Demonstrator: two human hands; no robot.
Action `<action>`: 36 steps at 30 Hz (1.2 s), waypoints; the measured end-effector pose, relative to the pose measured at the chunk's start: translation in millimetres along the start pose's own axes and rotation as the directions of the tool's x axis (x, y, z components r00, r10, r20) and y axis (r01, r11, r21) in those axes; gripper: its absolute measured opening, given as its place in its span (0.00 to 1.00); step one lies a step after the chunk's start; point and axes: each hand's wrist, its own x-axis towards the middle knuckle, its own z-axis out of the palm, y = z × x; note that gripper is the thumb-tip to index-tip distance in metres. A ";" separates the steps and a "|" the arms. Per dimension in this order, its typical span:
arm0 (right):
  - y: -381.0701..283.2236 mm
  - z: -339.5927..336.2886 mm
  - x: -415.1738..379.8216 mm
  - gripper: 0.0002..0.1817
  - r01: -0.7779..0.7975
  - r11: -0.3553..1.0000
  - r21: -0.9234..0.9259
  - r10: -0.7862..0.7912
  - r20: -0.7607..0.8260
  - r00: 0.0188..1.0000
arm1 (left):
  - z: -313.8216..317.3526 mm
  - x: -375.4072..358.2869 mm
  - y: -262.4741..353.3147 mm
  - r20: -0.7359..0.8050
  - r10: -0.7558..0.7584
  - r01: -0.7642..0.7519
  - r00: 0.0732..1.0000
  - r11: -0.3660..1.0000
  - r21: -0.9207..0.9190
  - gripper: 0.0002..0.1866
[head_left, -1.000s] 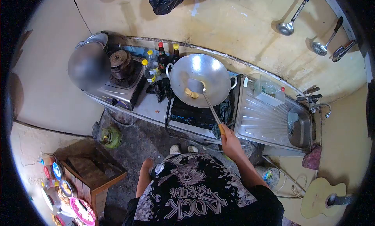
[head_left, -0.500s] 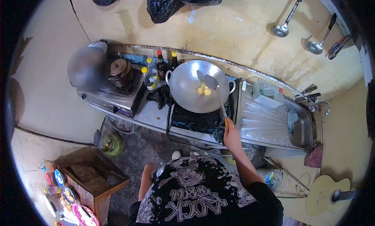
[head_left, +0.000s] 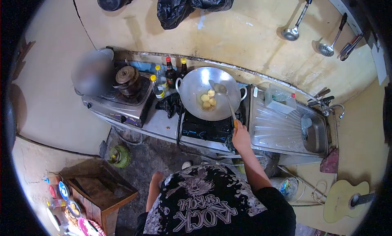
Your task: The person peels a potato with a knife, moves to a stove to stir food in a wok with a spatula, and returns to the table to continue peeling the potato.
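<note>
My right hand (head_left: 241, 139) is closed around the wooden end of a long metal spatula (head_left: 230, 104). The spatula's blade is raised over the right side of a large two-handled wok (head_left: 192, 105). Several pale yellow pieces of food (head_left: 205, 98) lie together in the middle of the wok, in what looks like a little oil. The wok sits on a black stove (head_left: 200, 132). My left hand (head_left: 157, 178) hangs low beside my shirt, away from the counter, and its fingers cannot be made out.
Bottles (head_left: 159, 87) and a black plastic bag (head_left: 169, 105) stand left of the wok. Further left is a second stove (head_left: 118, 109) with a lidded pot (head_left: 128, 79). To the right lie a ridged drainboard (head_left: 269, 128), a plastic box (head_left: 279, 99) and a sink (head_left: 316, 138). Ladles hang above.
The spatula's blade has shifted slightly and turned, apart from the food. The food pieces have moved down and left, and more of them show. The whole view has tipped a little.
</note>
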 end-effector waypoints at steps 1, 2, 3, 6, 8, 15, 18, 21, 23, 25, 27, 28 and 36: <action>-5.9 -6.5 -2.9 0.24 -0.001 1.000 -0.007 0.001 0.010 1.000 | 1.7 -0.5 -0.9 0.014 -0.031 0.031 0.999 0.999 -0.025 0.12; -10.1 -9.1 -4.7 0.24 -0.003 1.000 -0.015 0.004 0.018 1.000 | 3.2 0.3 -1.8 0.028 -0.059 0.060 0.998 0.997 -0.046 0.12; -12.8 -7.8 -3.7 0.24 0.011 1.000 -0.010 -0.010 0.015 1.000 | 5.3 1.9 -1.4 0.044 -0.089 0.092 0.995 0.993 -0.070 0.12; -17.7 -3.2 2.6 0.23 0.024 1.000 -0.020 -0.023 0.024 0.999 | 8.4 0.2 -4.3 0.087 -0.177 0.189 0.980 0.970 -0.155 0.12; -20.4 -0.9 3.9 0.24 0.003 0.998 -0.055 0.000 0.053 0.999 | 8.1 1.5 -7.2 0.111 -0.226 0.245 0.968 0.946 -0.210 0.13; -14.1 -1.5 -16.3 0.27 0.046 0.982 -0.183 -0.053 -0.035 0.998 | -11.3 -6.5 -16.2 0.074 -0.060 0.067 0.995 0.993 -0.097 0.12; -13.7 23.6 -15.4 0.25 0.046 0.986 -0.163 -0.065 -0.110 0.992 | -8.9 -10.1 -35.3 -0.128 0.333 -0.320 0.934 0.941 0.109 0.10; -19.2 44.6 -14.4 0.25 0.021 0.985 -0.170 -0.042 -0.121 0.992 | -7.6 -20.8 -58.2 -0.109 0.481 -0.450 0.870 0.865 0.221 0.11; -21.7 56.0 -17.7 0.25 -0.010 0.992 -0.123 -0.004 -0.114 0.994 | -12.9 -26.0 -61.4 -0.007 0.430 -0.421 0.903 0.889 0.179 0.12; -20.6 63.9 -21.4 0.25 -0.039 0.999 -0.010 0.037 -0.147 0.989 | -15.8 -28.1 -59.9 0.073 0.359 -0.366 0.930 0.923 0.120 0.13; -17.4 68.8 -30.0 0.25 -0.091 0.990 0.105 0.108 -0.174 0.979 | -16.8 -29.2 -60.0 0.155 0.278 -0.290 0.948 0.955 0.063 0.14; -12.8 72.7 -34.4 0.25 -0.074 0.987 0.140 0.107 -0.249 0.963 | -19.1 -29.5 -58.3 0.192 0.237 -0.248 0.952 0.968 0.035 0.14; 51.9 117.0 -141.5 0.23 -0.263 0.568 0.780 0.612 -0.188 0.768 | -61.1 -46.8 -34.4 0.280 -0.048 0.110 0.959 0.971 -0.212 0.19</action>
